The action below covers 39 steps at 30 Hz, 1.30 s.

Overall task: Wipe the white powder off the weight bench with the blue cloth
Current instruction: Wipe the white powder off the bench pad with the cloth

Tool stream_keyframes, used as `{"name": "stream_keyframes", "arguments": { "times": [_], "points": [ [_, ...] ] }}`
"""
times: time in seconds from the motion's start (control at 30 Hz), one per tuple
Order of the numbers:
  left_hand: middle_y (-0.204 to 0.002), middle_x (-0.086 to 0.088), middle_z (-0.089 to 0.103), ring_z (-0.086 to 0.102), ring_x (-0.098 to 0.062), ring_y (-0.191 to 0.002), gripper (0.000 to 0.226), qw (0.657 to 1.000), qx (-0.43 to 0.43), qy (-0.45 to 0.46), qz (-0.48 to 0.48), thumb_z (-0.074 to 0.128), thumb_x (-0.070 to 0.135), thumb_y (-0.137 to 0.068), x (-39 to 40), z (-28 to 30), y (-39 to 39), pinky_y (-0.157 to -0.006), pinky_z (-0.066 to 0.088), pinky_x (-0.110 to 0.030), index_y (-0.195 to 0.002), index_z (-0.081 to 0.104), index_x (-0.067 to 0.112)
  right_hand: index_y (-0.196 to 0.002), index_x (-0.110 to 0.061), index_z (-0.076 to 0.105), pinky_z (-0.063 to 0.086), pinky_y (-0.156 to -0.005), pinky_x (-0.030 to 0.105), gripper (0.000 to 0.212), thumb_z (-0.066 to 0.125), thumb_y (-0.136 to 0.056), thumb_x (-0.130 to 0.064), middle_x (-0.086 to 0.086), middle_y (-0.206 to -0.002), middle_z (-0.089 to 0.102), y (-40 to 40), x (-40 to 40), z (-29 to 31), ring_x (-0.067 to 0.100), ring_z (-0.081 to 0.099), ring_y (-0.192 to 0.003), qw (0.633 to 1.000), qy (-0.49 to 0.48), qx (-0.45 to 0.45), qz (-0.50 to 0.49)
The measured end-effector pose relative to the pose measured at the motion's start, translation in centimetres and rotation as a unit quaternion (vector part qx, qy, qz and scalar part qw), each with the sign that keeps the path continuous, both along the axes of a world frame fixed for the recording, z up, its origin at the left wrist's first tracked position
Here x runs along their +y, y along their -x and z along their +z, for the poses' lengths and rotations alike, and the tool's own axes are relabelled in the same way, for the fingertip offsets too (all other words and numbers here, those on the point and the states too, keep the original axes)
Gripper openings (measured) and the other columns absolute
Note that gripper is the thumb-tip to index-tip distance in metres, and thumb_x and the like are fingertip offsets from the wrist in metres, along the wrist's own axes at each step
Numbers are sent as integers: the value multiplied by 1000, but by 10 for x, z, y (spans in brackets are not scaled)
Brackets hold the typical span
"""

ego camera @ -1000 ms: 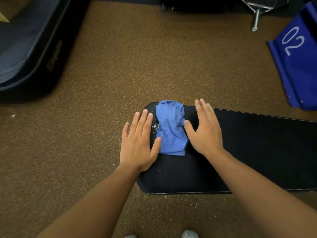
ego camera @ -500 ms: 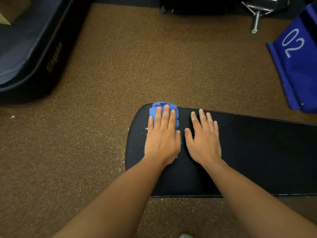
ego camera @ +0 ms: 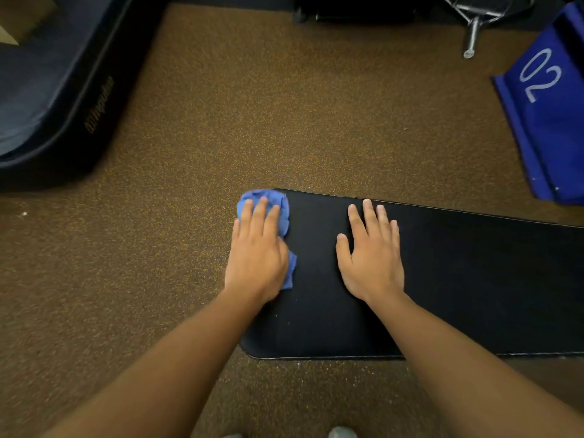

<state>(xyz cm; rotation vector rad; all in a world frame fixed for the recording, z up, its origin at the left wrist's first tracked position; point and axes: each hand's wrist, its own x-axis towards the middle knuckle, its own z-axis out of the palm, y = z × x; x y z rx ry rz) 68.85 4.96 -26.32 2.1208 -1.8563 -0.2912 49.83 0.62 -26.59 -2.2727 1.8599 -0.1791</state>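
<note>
The black padded weight bench (ego camera: 458, 279) runs from the centre to the right edge of the head view. A crumpled blue cloth (ego camera: 278, 205) lies at the bench's left end, bunched over its edge. My left hand (ego camera: 257, 251) presses flat on top of the cloth and covers most of it. My right hand (ego camera: 371, 257) rests flat on the bare bench pad, fingers spread, a hand's width to the right of the cloth. Only a few tiny white specks of powder (ego camera: 288, 322) show on the pad in front of my left hand.
Speckled brown rubber floor (ego camera: 252, 121) surrounds the bench. A dark padded mat block (ego camera: 53, 99) sits at the far left. A blue panel marked 02 (ego camera: 550, 115) stands at the far right, with a metal bar (ego camera: 472, 39) beside it. Shoe tips (ego camera: 341, 433) show at the bottom.
My left hand came onto the cloth and slid it left to the bench's end, bunching it. The white powder beside the cloth is gone. My right hand stayed flat on the pad.
</note>
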Motion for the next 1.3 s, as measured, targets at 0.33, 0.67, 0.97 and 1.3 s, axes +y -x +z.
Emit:
{"name": "stream_keyframes", "arguments": {
  "times": [0.33, 0.67, 0.97, 1.3],
  "points": [
    [-155, -12, 26, 10, -32, -146, 60, 993, -66, -29, -91, 24, 26, -90, 11, -1, 51, -115, 14, -49, -147, 27, 7, -151, -17, 22, 4, -119, 46, 63, 18, -94, -43, 9, -160, 15, -3, 1, 0, 26, 6, -147, 1000, 6, 20, 1],
    [-152, -16, 30, 15, -33, -144, 58, 999, 8, 5, -39, 29, 20, -86, -18, -3, 8, -116, 18, -46, -141, 36, 2, -151, -20, 20, 2, -119, 45, 61, 20, -95, -44, 6, -160, 13, 0, 0, 1, 24, 2, -148, 1000, -2, 10, 9],
    [-153, -13, 30, 18, -32, -144, 61, 997, -25, -17, -74, 30, 21, -86, 58, 1, 38, -112, 25, -53, -145, 32, 5, -150, -15, 22, 8, -119, 49, 63, 18, -94, -43, 11, -159, 16, -4, 2, -2, 29, 8, -147, 1000, 7, 29, 0],
    [-157, -13, 18, 3, -28, -147, 64, 998, 34, -17, -51, 29, 18, -84, -30, 1, -5, -119, 10, -44, -146, 27, 4, -151, -18, 21, 5, -119, 46, 61, 23, -95, -43, 8, -160, 14, -1, 1, 1, 25, 5, -147, 1000, 3, 19, 6]
  ]
}}
